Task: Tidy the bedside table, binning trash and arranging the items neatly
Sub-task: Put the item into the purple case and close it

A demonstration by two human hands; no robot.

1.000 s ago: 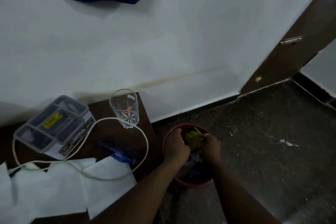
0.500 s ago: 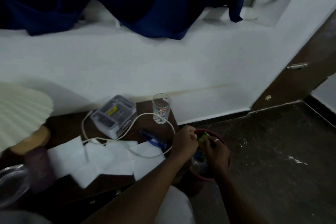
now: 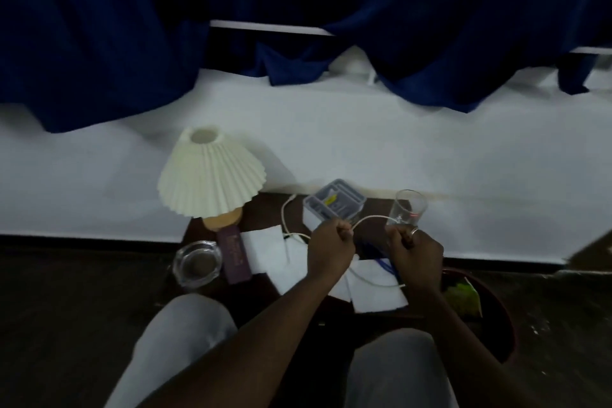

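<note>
Nearest, grey-trousered knees, and beside the right one a red bin [image 3: 496,338] with green trash already in it, so the binning looks at least partly done. Above the knees, both fists curled shut on a white cable [image 3: 371,219]: left hand [image 3: 329,250] pinching one stretch of it, right hand [image 3: 415,253] pinching another, a short arc slung between them. Probably gathering it into a coil; not yet wound, with loose loops trailing across the bedside table [image 3: 265,212].

Under and around the hands, white paper sheets [image 3: 265,250] lying scattered and overlapping, unsorted. Something blue [image 3: 385,263] tucked between the hands, too hidden to name. Left of the papers, a dark purple box [image 3: 235,257] flat on the top, and a glass ashtray [image 3: 197,263] at the near left corner.

Further back, a clear plastic case [image 3: 334,204], a drinking glass [image 3: 409,209] upright near the right edge, and a pleated lamp [image 3: 210,175] at the rear left. Still left, by the look of it: cable, papers, general straightening.
</note>
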